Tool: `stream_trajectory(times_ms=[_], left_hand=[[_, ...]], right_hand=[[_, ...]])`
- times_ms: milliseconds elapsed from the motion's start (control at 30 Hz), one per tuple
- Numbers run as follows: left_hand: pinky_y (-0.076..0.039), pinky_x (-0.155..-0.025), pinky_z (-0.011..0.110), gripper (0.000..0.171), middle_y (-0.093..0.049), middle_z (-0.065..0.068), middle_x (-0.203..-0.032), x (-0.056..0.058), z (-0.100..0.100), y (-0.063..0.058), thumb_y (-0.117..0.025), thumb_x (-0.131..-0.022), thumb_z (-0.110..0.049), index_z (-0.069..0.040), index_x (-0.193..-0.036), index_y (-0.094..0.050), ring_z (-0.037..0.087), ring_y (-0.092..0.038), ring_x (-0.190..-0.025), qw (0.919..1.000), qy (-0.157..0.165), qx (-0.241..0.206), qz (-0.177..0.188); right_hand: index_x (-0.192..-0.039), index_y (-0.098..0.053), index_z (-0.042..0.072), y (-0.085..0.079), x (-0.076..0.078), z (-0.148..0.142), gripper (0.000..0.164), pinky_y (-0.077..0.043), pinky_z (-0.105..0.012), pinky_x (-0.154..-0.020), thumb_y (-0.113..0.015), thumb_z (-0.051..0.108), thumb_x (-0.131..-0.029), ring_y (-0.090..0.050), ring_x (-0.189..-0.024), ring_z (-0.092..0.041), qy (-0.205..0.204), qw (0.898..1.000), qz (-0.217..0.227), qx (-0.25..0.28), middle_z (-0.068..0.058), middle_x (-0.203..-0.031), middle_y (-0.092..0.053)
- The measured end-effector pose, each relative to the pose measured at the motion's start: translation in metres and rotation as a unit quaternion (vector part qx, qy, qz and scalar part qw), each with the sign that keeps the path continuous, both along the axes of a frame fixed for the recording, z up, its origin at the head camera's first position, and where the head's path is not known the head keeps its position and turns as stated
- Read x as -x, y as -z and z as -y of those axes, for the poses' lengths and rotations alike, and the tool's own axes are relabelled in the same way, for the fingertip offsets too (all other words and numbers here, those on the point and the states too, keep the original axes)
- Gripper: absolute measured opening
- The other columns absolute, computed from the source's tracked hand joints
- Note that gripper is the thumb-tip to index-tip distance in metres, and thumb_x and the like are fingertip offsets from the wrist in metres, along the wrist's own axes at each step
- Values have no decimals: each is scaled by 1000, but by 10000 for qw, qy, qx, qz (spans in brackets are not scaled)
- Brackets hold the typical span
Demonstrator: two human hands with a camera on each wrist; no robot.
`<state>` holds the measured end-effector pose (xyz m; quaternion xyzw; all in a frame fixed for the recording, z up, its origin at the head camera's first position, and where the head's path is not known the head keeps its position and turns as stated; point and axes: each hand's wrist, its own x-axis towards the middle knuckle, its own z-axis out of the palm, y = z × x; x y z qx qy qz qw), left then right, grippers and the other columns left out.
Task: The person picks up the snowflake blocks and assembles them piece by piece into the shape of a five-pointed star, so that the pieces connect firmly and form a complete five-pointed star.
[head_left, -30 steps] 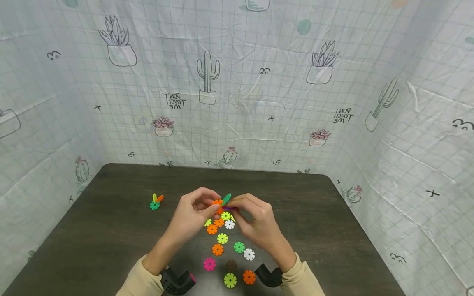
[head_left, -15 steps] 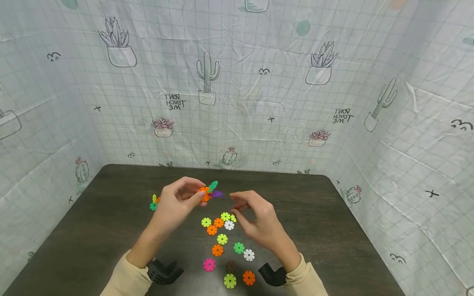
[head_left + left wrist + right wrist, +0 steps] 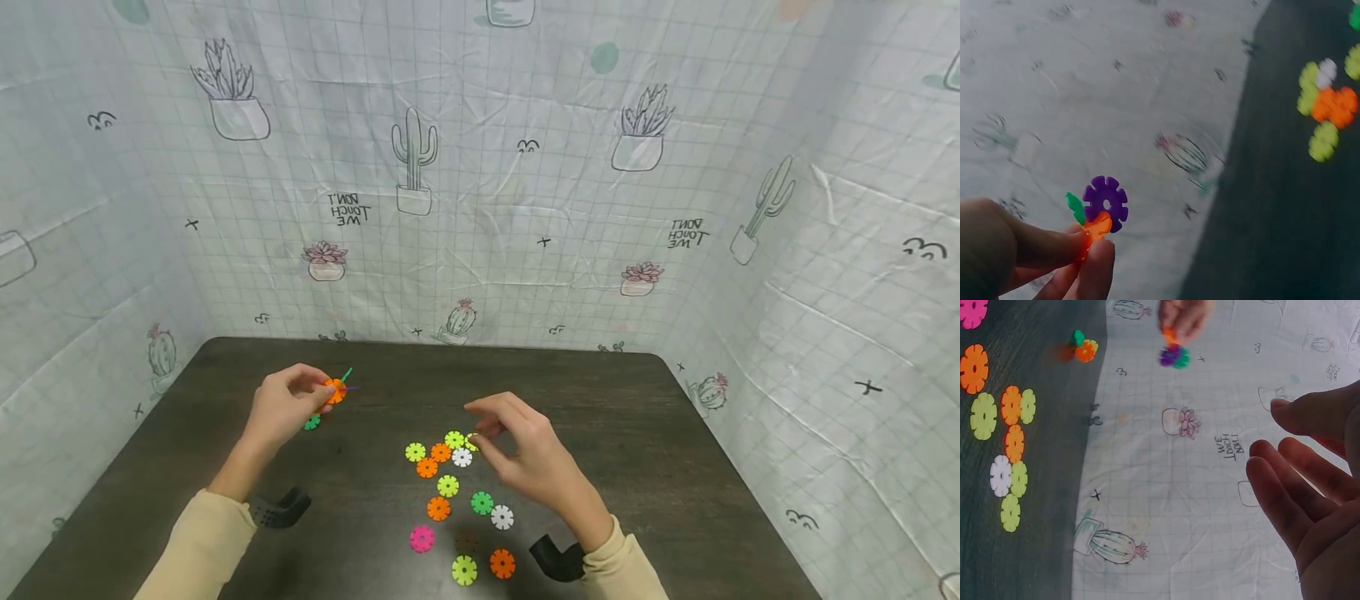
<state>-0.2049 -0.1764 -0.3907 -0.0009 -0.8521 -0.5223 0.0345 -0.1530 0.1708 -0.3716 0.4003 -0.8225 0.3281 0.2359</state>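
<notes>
My left hand [image 3: 281, 406], at the left of the table in the head view, pinches an orange notched disc [image 3: 1097, 226] between thumb and fingers. Slotted into that disc are a purple notched disc [image 3: 1094, 195] and a green one [image 3: 1074, 207], standing out at angles. Just below the left hand, partly covered by it, is a second joined piece with a green disc [image 3: 311, 422]; the right wrist view also shows its orange disc [image 3: 325, 408]. My right hand [image 3: 522, 452] hovers beside the loose discs, thumb and fingers apart, nothing between them.
Loose notched discs lie mid-table: several yellow-green [image 3: 447, 486] and orange [image 3: 438, 508], plus white [image 3: 502, 517], green [image 3: 482, 502], pink [image 3: 422, 538] and dark brown [image 3: 467, 542]. Printed cloth [image 3: 480, 250] rises behind the dark table [image 3: 615, 417] and along its sides.
The right hand let go of the joined discs. Carrying them, the left hand moved left, over to the second joined piece. The right hand stayed near the loose discs.
</notes>
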Motion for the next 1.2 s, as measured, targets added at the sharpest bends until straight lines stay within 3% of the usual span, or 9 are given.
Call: stream_trajectory(times_ms=[233, 367, 467, 567, 667, 767, 967, 1067, 1200], left_hand=[[-62, -74, 37, 26, -71, 17, -104, 6, 15, 53, -71, -96, -15, 2, -113, -65, 23, -76, -82, 9987, -159, 58, 473], [-62, -71, 35, 22, -71, 18, -100, 6, 22, 77, -70, -95, -11, 4, -110, -64, 22, -76, -79, 9977, -226, 115, 631], [-59, -65, 32, 19, -71, 15, -93, 5, 26, 91, -70, -95, -11, 4, -106, -64, 20, -73, -73, 9963, -329, 387, 700], [-54, -60, 32, 17, -71, 13, -88, 5, 27, 101, -69, -94, -13, 2, -102, -65, 19, -68, -70, 9932, -432, 882, 626], [-51, -61, 37, 18, -69, 10, -86, 5, 25, 104, -69, -92, -15, 1, -100, -66, 23, -63, -73, 9869, -472, 1490, 394], [-52, -67, 46, 22, -67, 13, -90, 2, 20, 100, -69, -90, -16, 1, -103, -66, 28, -63, -80, 9798, -483, 1939, 48], [-55, -71, 53, 29, -63, 22, -104, -7, -2, 80, -69, -90, -13, 2, -114, -65, 36, -64, -88, 9688, -522, 2251, -900], [-55, -72, 51, 24, -64, 18, -101, -7, -21, 69, -71, -90, -11, 0, -112, -67, 33, -64, -87, 9659, -272, 2207, -1326], [-54, -72, 45, 21, -64, 14, -100, -7, -48, 58, -74, -91, -12, -4, -109, -68, 27, -61, -85, 9669, 171, 2130, -1393]], right_hand=[[-121, -65, 12, 7, 0, -3, 41, -58, -24, -76, -81, 3, -84, -64, -87, -9, 199, 9978, 444, -454, 1, -114, -66], [-122, -65, 14, 9, -1, -5, 39, -58, -29, -79, -81, 9, -87, -63, -94, -10, 378, 9902, 893, -1003, 2, -115, -66], [-127, -64, 16, 11, -2, -8, 41, -57, -30, -80, -80, 17, -89, -61, -96, -10, 550, 9746, 1528, -1539, 4, -115, -65], [-129, -63, 17, 15, 0, -12, 43, -56, -30, -80, -79, 24, -90, -60, -96, -11, 710, 9493, 2215, -2116, 4, -116, -66], [-125, -65, 17, 22, 4, -16, 39, -56, -33, -80, -79, 27, -90, -62, -97, -15, 787, 9257, 2751, -2475, 1, -116, -67], [-120, -68, 14, 30, 8, -19, 35, -55, -35, -79, -80, 25, -89, -63, -96, -21, 748, 9128, 3074, -2583, -4, -112, -68], [-118, -68, 9, 42, 13, -21, 37, -50, -30, -70, -82, 24, -87, -59, -85, -20, 738, 9029, 3294, -2663, -4, -94, -64], [-115, -69, 8, 46, 15, -20, 37, -51, -30, -69, -84, 24, -85, -59, -84, -17, 805, 8992, 3298, -2759, -3, -91, -64], [-113, -68, 9, 51, 18, -17, 37, -50, -32, -68, -84, 26, -84, -56, -82, -14, 882, 8878, 3399, -2974, -3, -93, -64]])
